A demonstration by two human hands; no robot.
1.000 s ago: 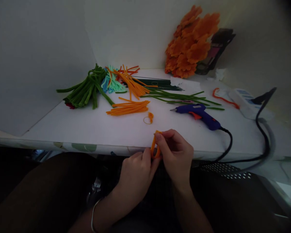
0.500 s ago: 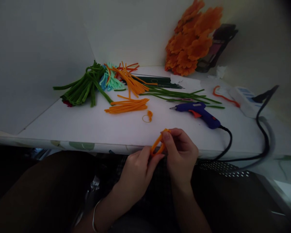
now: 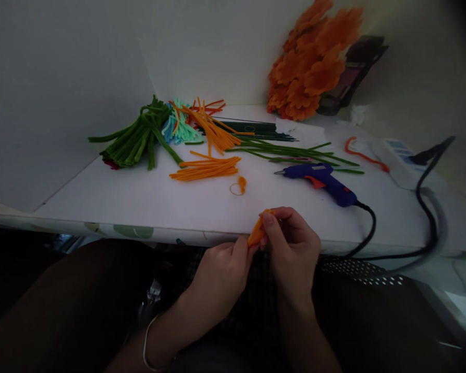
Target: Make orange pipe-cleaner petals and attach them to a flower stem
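Note:
Both my hands pinch a short folded orange pipe cleaner (image 3: 257, 233) just in front of the white table's near edge (image 3: 178, 228). My left hand (image 3: 221, 274) grips its lower end with thumb and fingers closed. My right hand (image 3: 291, 248) pinches its upper end, fingers curled. A small orange pipe-cleaner ring (image 3: 237, 186) lies on the table just beyond my hands. A pile of cut orange pipe cleaners (image 3: 205, 168) lies further back.
A blue glue gun (image 3: 320, 178) lies right of centre, its black cord (image 3: 373, 233) trailing off the front edge. Green pipe cleaners (image 3: 135, 140), teal ones (image 3: 178, 129), thin green stems (image 3: 295, 153), an orange flower bunch (image 3: 310, 67) and a power strip (image 3: 399, 160) sit behind.
The orange loop between my fingers has been squeezed flatter and tilted to the right. My hands stayed at the table edge; the view shifted slightly.

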